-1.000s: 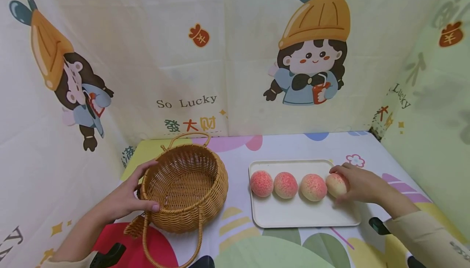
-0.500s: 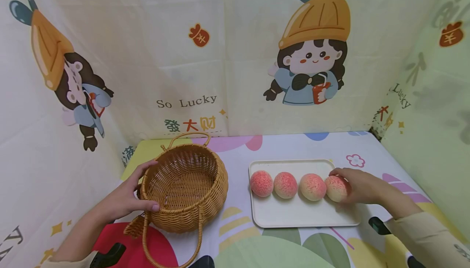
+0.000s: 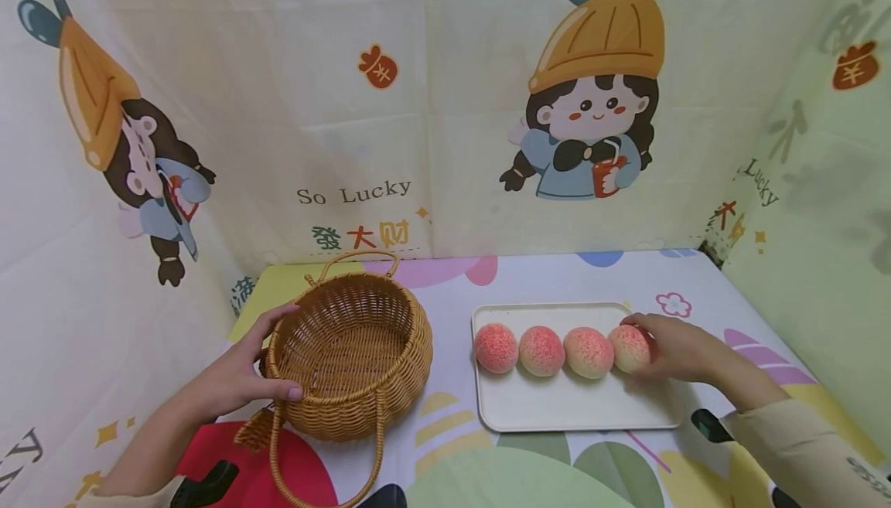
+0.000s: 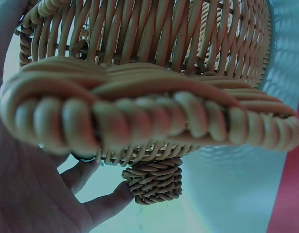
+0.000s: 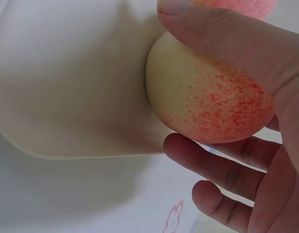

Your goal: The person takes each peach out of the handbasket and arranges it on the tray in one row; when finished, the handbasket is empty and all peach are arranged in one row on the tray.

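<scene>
My left hand [image 3: 257, 369] grips the left rim of a round wicker basket [image 3: 411, 388], thumb at the near side and fingers toward the back. In the left wrist view a thick coiled wicker piece [image 4: 139, 119] crosses in front of the basket wall, and some fingers lie beside a small woven tab [image 4: 156, 182]. On the right, my right hand [image 3: 685, 349] holds the rightmost pink-and-cream peach [image 3: 629, 347] over the white tray [image 3: 557, 407]. Thumb and fingers lie on opposite sides of this peach in the right wrist view.
More peaches stand in a row to its left: one close beside it [image 3: 588, 353], one in the middle [image 3: 541, 351] and one at the tray's left end [image 3: 496, 348]. The basket's loop handle [image 3: 379, 446] hangs toward the front. A printed cloth [image 3: 473, 106] rises behind the table.
The right hand shifts slightly right, then left, with the rightmost peach turning and moving. The peach beside it slides a little left. The left hand and basket stay put.
</scene>
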The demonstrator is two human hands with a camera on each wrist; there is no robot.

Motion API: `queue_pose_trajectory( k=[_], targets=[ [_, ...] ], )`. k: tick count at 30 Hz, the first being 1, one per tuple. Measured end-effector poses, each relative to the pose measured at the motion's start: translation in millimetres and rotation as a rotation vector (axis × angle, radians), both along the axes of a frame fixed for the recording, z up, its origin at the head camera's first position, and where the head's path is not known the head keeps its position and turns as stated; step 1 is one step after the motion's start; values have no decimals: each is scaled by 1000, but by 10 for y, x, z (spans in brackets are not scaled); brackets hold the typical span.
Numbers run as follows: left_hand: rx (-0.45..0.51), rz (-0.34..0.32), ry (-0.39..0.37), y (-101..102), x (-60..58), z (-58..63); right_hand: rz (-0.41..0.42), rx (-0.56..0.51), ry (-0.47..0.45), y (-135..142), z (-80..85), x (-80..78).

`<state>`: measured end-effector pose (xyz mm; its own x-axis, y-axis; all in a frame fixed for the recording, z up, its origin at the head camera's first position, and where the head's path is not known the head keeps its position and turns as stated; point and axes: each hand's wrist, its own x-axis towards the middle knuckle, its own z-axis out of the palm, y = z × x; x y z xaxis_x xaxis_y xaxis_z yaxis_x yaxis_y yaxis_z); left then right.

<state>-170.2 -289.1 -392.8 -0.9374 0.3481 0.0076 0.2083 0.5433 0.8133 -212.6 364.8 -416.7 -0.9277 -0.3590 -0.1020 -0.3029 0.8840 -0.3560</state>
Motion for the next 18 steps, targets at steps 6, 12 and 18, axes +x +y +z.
queue_pose_trajectory(
  k=[6,12,18],
  targets=[
    [-11,-7,4,20,-10,29,3,0,12,6,-11,20],
    [-14,-14,-13,25,-37,45,20,11,-12,17,66,62],
    [-34,-23,-38,19,-62,124,11,-13,-77,-14,260,44]
  ],
)
